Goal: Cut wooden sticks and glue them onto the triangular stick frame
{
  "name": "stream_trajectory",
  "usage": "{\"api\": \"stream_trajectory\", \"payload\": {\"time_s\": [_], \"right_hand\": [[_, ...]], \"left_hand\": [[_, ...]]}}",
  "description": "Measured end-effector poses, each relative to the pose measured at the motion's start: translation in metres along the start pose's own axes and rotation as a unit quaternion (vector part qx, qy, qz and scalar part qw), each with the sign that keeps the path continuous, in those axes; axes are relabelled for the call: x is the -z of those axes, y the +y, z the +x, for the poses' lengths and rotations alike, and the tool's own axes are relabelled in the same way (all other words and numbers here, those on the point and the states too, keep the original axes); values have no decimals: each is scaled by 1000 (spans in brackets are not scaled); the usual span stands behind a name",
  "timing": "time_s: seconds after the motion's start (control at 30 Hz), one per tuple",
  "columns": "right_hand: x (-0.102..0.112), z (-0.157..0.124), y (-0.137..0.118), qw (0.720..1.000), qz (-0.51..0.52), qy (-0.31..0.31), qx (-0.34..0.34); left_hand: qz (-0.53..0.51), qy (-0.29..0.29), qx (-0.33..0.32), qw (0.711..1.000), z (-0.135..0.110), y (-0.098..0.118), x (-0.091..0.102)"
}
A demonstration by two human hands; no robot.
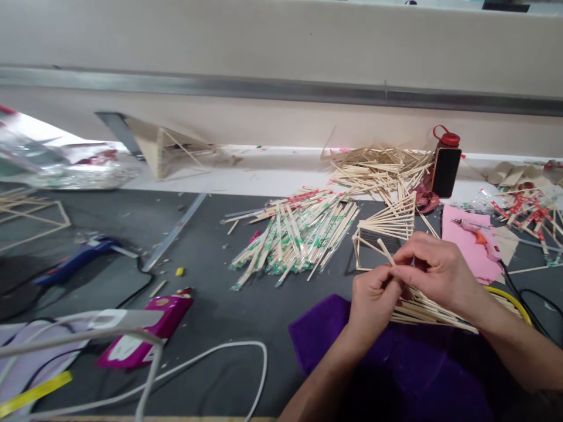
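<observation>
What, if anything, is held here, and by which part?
A pale wooden stick, pinched where the fingertips of the left hand and right hand meet, below its free upper end. The fingers hide the rest.

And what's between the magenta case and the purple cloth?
Grey tabletop with a loop of white cable lying on it; the head view shows this.

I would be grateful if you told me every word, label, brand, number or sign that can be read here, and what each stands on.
No text can be read.
Clear wrappers in the middle pile: green and red print, too small and blurred.
Wrappers at the right: red print, too blurred.
Magenta packet: pale patch, no legible wording.
Held stick: no marking visible.
</observation>
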State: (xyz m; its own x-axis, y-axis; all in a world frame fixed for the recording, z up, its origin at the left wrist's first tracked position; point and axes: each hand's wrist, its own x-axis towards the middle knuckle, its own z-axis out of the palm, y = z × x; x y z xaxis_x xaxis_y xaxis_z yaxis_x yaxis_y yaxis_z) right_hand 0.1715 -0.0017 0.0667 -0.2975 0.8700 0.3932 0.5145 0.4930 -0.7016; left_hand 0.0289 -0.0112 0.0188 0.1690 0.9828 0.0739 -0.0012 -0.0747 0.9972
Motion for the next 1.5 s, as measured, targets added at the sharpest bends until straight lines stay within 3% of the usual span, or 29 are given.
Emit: {"api": "stream_trajectory", "payload": {"time_s": [0.13,0.23,0.3,0.4,0.47,0.57,0.67,0.77,0.97,1.1,1.27,1.5], "right_hand": [[3,3,-3,1000,-11,-13,18],[15,11,-7,999,-37,-16,3],[22,19,-6,998,-62,-10,-18],[20,32,3,994,-96,-37,-39],[12,41,11,988,-131,-64,-56],[-5,51,22,974,-184,-92,-94],[-18,59,28,962,-199,-136,-125],[-24,63,33,954,-197,-177,-143],[-32,58,44,967,-196,-128,-96],[-33,56,44,966,-211,-141,-52],[-34,58,41,960,-241,-135,-53],[-40,60,44,952,-273,-128,-53]], "left_hand": [[46,-8,-14,999,-1,5,-1],[47,-8,-23,999,-3,10,12],[54,61,-44,996,-1,8,29],[96,225,-65,968,9,-4,59],[113,273,-73,953,20,-15,76],[115,243,-45,962,35,-29,87],[99,198,0,975,46,-36,86],[98,191,1,977,52,-41,82],[145,182,-55,971,61,-56,75],[155,178,-76,969,65,-65,75],[127,190,-86,970,68,-72,77],[164,182,-101,964,69,-69,78]]}}
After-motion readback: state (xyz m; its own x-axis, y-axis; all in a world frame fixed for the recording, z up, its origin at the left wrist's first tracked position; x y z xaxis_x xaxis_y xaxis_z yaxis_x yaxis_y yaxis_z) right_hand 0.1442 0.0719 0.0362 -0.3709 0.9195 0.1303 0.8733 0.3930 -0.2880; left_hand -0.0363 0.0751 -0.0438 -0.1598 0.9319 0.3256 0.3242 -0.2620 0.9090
